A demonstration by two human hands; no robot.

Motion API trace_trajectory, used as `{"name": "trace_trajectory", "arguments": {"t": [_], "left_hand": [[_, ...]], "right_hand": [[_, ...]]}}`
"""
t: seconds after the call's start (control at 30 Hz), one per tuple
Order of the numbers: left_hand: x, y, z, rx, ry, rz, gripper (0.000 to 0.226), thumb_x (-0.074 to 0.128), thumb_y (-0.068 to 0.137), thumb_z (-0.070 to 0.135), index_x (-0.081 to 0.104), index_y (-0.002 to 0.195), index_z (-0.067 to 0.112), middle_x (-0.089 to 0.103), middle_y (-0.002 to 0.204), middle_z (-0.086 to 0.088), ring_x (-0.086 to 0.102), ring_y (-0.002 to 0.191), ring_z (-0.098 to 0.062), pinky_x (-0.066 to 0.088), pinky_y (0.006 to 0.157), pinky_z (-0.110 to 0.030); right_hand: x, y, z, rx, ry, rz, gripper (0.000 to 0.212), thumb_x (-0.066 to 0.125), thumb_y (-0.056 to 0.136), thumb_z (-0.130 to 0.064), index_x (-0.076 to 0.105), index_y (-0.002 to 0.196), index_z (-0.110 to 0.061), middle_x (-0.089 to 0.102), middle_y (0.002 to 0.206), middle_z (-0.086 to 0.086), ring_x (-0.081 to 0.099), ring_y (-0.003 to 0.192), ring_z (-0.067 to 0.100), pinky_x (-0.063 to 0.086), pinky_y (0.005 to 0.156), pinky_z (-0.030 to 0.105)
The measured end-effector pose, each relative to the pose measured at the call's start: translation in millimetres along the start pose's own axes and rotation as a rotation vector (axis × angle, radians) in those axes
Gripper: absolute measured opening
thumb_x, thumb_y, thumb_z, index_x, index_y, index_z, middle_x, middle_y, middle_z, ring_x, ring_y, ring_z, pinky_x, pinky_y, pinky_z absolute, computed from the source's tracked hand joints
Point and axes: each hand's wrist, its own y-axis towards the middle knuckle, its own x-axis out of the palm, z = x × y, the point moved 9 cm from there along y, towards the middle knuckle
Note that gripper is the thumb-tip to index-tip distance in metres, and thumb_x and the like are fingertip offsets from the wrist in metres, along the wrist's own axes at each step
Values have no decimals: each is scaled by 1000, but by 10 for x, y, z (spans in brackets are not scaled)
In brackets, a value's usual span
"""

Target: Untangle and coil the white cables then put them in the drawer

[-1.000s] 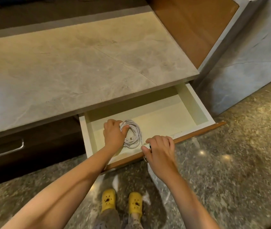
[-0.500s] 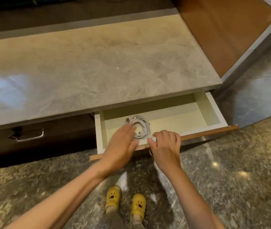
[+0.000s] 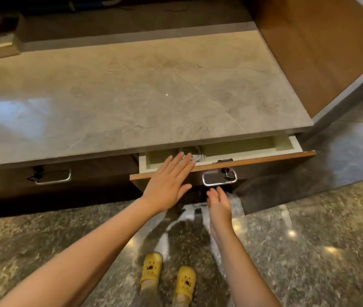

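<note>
The cream-lined drawer (image 3: 284, 142) under the stone counter stands only a little way out. Inside it, a small part of the coiled white cable (image 3: 198, 157) shows just past my fingertips; the counter edge hides the rest. My left hand (image 3: 168, 183) lies flat and open against the drawer's wooden front edge, fingers spread. My right hand (image 3: 219, 200) hangs open below the chrome drawer handle (image 3: 219, 178), holding nothing.
The grey stone counter (image 3: 131, 96) overhangs the drawer. A second drawer with a chrome handle (image 3: 53, 176) sits shut to the left. A wood panel (image 3: 320, 52) and a marble wall close the right side. My yellow clogs (image 3: 168, 278) stand on the speckled floor.
The drawer has slid most of the way in. My left hand left the cable and now lies flat on the drawer front. My right hand let go of the front edge and dropped below the handle.
</note>
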Motion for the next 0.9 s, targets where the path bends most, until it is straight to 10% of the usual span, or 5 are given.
{"name": "trace_trajectory", "arguments": {"t": [0.17,0.5,0.73,0.8,0.9], "left_hand": [[-379,95,-250,-42,32,138,60,33,94,43,26,147,15,25,155,-7,32,139,-25,13,116,-46],[-312,105,-930,-262,-31,23,78,11,89,62,2,151,16,-4,159,-6,-8,146,-22,-9,116,-37],[-285,108,-955,-251,-106,-191,75,26,96,54,-9,150,16,-17,158,-6,-17,145,-21,-10,117,-39],[-334,118,-943,-276,-94,-239,74,28,96,53,-7,150,15,-15,158,-7,-14,145,-23,-6,117,-39],[-264,36,-768,-309,-140,-304,73,33,97,49,-3,151,15,-11,159,-8,-10,146,-26,0,118,-42]], "right_hand": [[367,139,-126,176,561,-45,46,34,100,-3,26,145,-2,36,146,21,36,137,27,26,115,32],[525,418,-253,229,729,-132,47,28,103,-12,19,147,-1,24,153,20,25,142,29,22,117,39],[539,512,-260,177,298,-175,46,31,99,2,29,144,-7,51,129,12,44,127,19,25,116,35],[583,486,-236,235,-5,-180,29,33,97,0,50,114,-17,50,86,4,50,88,12,43,98,28],[696,230,-236,331,-371,-281,15,38,97,-11,51,90,-13,51,89,4,53,82,15,45,74,29]]}}
